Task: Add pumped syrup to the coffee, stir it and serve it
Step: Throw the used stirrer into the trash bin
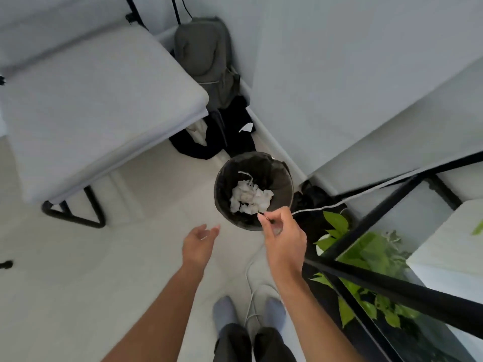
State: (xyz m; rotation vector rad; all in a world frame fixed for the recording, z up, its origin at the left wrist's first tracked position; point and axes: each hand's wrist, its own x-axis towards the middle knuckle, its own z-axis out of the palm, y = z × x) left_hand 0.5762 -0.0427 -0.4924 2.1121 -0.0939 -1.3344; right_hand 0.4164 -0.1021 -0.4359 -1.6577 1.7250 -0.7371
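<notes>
- The right hand (pixel 283 240) reaches over the near rim of a black bin (pixel 285 189), thumb and forefinger pinched on a thin stick (pixel 262 215), whose tip pokes out over the bin's mouth.
- The left hand (pixel 200 242) hangs open beside it, fingers loosely spread, holding nothing, above the pale floor (pixel 78 270).
- Crumpled white paper (pixel 249 197) lies inside the bin.
- A white cable (pixel 339 202) runs from just by the right hand off to the right.
- Leafy green plants (pixel 366 254) sit under a black-framed glass table (pixel 392 286) at right.
- A grey cushioned seat (pixel 91 100) stands at left, a grey backpack (pixel 206 56) against the wall beyond it.
- The coffee is not in sight.
</notes>
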